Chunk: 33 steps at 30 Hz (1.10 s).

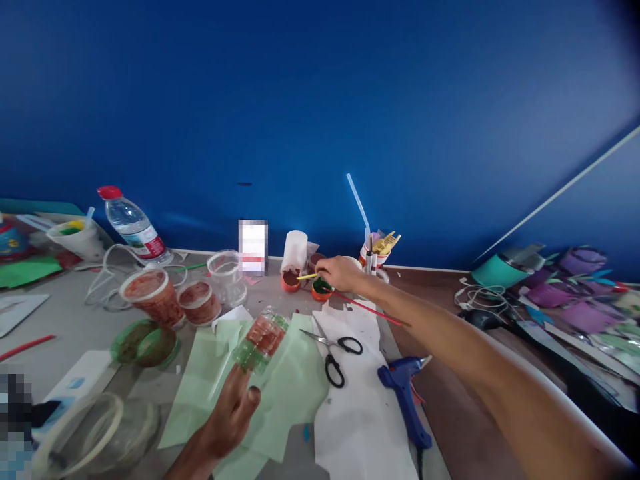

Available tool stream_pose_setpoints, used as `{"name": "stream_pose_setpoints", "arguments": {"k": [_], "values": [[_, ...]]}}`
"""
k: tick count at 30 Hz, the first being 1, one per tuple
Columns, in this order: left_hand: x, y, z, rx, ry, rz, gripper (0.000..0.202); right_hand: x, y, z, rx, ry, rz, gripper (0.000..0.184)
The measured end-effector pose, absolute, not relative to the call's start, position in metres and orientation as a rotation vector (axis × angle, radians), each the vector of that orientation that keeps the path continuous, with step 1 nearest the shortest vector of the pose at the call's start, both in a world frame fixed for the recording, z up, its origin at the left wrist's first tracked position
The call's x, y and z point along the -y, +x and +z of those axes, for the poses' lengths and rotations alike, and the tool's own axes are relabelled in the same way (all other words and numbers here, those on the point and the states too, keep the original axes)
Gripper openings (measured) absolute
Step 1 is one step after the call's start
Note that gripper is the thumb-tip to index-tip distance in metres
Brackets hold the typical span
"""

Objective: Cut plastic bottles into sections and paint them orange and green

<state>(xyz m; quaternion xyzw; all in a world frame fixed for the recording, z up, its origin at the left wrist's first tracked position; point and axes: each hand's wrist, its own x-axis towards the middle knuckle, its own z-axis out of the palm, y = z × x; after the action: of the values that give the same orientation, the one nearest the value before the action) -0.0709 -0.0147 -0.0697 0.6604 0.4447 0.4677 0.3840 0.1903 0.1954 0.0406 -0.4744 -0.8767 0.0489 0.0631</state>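
Observation:
My left hand (231,415) grips the near end of a clear plastic bottle (261,341) painted red and green, which lies over pale green paper (295,393). My right hand (341,272) reaches far across the table and pinches a thin red-handled brush (373,309). The brush tip points at a small orange cap of green paint (321,289). Beside that cap stands an orange cap of dark red paint (291,279), with a yellow stick (307,276) lying across it.
Black-handled scissors (334,353) and a blue glue gun (406,395) lie on white paper at the right. Paint-smeared cups (155,295), a green lid (145,343), a water bottle (133,227) and a clear jar (95,433) crowd the left. Purple and teal craft pieces (565,293) pile far right.

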Motion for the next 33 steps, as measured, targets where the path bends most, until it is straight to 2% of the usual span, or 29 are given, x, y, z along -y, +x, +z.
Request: {"name": "stream_pose_setpoints", "arguments": {"k": [7, 11, 15, 18, 21, 25, 33], "values": [[0.015, -0.066, -0.062, -1.115, 1.647, 1.198, 0.071, -0.194, 0.188, 0.04, 2.72, -1.298, 0.075, 0.021], [0.014, -0.068, -0.063, -1.116, 1.683, 1.184, 0.066, -0.19, 0.196, 0.056, 2.635, -1.247, 0.073, 0.024], [0.014, -0.068, -0.065, -1.134, 1.674, 1.2, 0.067, -0.15, 0.203, 0.084, 2.334, -1.119, 0.151, 0.022], [0.015, -0.066, -0.063, -1.138, 1.699, 1.219, 0.069, -0.102, 0.202, 0.094, 2.341, -0.924, 0.039, 0.022], [0.017, -0.065, -0.062, -1.15, 1.757, 1.22, 0.068, -0.062, 0.194, 0.087, 2.431, -0.719, -0.19, 0.025], [0.019, -0.066, -0.067, -1.14, 1.815, 1.198, 0.063, -0.041, 0.177, 0.07, 2.546, -0.664, -0.377, 0.028], [0.017, -0.066, -0.07, -1.054, 1.797, 1.243, 0.063, -0.027, 0.172, 0.074, 2.493, -0.66, -0.358, 0.026]]}}
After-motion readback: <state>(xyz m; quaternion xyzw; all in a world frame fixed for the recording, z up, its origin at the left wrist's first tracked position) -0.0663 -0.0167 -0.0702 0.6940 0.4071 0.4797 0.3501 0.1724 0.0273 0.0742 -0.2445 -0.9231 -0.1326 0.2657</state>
